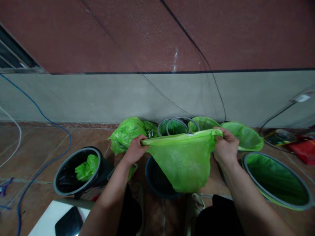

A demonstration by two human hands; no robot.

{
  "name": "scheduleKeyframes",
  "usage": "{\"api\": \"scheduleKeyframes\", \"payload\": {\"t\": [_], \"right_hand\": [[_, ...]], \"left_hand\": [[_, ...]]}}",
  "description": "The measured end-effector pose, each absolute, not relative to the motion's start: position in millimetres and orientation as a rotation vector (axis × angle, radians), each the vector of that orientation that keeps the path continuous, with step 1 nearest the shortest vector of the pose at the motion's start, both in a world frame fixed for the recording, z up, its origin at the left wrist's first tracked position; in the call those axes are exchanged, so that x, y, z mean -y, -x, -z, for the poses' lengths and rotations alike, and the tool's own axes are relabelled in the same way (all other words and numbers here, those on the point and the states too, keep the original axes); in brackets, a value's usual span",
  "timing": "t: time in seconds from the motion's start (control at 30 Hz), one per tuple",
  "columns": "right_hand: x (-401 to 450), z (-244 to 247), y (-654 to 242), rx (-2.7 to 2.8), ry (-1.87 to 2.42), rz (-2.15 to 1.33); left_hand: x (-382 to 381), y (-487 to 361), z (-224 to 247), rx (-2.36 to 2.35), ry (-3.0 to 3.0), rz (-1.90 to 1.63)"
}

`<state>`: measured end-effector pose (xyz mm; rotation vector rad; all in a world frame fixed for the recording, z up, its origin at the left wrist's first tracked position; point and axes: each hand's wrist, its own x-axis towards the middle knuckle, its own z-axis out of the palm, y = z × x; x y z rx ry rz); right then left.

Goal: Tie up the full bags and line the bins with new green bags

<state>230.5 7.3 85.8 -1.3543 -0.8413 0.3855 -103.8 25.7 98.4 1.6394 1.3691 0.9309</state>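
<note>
Between my two hands a green plastic bag point(180, 160) hangs with its top edge stretched nearly level. My left hand point(136, 148) is closed on the bag's left corner. At the right corner, my right hand point(226, 146) grips the same edge. Below and partly behind the bag stands a dark round bin point(155, 178), its opening half hidden. Two loose grey rings point(176, 122) show just beyond the bag's top edge, near more green plastic.
A bin with a grey rim point(57, 183) and crumpled green plastic point(87, 167) stands left. At right is a green-lined bin point(278, 180). Green bags point(128, 131) lie along the wall. A phone point(69, 223) rests on a white surface; a blue cable point(46, 164) crosses the floor.
</note>
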Motion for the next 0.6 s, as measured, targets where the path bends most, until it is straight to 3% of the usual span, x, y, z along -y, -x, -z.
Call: {"api": "scheduleKeyframes", "payload": {"t": [0.13, 0.4, 0.6], "right_hand": [[-5, -92, -223, 0.68, 1.295, -0.656], [7, -115, -189, 0.954, 1.144, -1.282], [20, -107, -173, 1.729, 1.305, -1.159]], "left_hand": [[-27, 97, -95, -1.25, -1.233, -1.151], [-34, 94, -99, -1.134, -0.561, -1.359], [-39, 104, -102, -1.208, -0.475, -1.48]]}}
